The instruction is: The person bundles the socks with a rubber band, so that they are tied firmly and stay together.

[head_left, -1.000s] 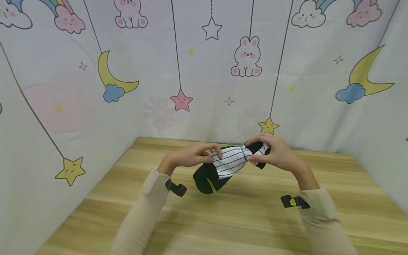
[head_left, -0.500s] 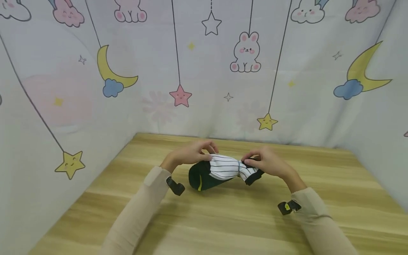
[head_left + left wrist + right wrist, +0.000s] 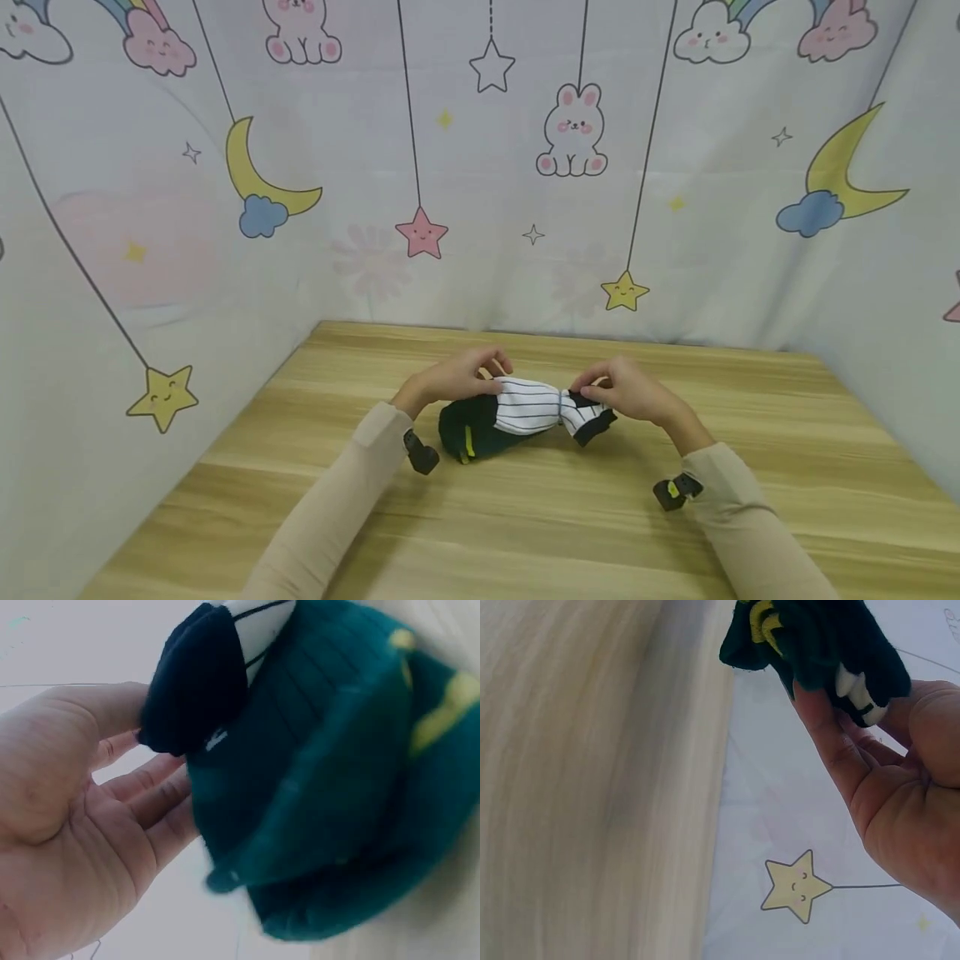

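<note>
A bundle of socks [image 3: 528,406] is at the middle of the table, low over the wood or resting on it. One sock is white with dark stripes and black ends; the other is dark green [image 3: 330,772] with yellow marks. A thin blue band cinches the bundle near its right end. My left hand [image 3: 459,375] holds the left part, thumb on the near side and fingers behind. With thumb and fingers, my right hand [image 3: 626,390] pinches the gathered end [image 3: 855,664] beyond the band. The fingertips behind the cloth are partly hidden.
The wooden table [image 3: 480,533] spreads around the bundle. A white cloth backdrop [image 3: 360,150] with printed stars, moons and rabbits stands along the back and both sides. Each wrist carries a small black camera on a strap.
Both hands have lowered the bundle towards the table, and its raised right end has come down to lie nearly level. The right hand has moved left and down, now gripping closer to the tip.
</note>
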Demonstrator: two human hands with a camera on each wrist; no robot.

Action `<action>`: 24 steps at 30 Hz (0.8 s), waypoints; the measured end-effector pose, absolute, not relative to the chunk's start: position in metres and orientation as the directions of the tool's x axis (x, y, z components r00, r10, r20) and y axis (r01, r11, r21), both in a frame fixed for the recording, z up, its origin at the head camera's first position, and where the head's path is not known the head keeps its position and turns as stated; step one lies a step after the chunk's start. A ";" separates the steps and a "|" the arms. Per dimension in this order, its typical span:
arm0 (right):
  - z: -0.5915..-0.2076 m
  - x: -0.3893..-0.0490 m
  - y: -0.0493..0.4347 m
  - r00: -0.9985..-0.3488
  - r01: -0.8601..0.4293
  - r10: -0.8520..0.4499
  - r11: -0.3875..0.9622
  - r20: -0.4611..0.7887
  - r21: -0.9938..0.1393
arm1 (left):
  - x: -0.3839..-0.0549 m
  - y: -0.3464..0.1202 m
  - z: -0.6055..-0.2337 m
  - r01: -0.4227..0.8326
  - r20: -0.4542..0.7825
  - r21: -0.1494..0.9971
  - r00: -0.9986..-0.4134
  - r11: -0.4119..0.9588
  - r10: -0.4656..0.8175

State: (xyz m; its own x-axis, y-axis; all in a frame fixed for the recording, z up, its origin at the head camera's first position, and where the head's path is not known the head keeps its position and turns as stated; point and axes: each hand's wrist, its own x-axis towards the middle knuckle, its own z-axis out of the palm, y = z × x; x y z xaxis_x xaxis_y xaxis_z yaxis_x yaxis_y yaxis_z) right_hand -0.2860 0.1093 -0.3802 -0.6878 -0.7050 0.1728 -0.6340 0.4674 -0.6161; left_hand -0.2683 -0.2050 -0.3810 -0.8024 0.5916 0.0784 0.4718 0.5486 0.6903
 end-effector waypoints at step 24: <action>-0.394 -0.290 0.113 -0.660 -0.642 -0.750 0.529 0.048 -0.555 | -0.266 -0.202 -0.404 0.618 -0.007 0.397 -0.737 0.678 0.676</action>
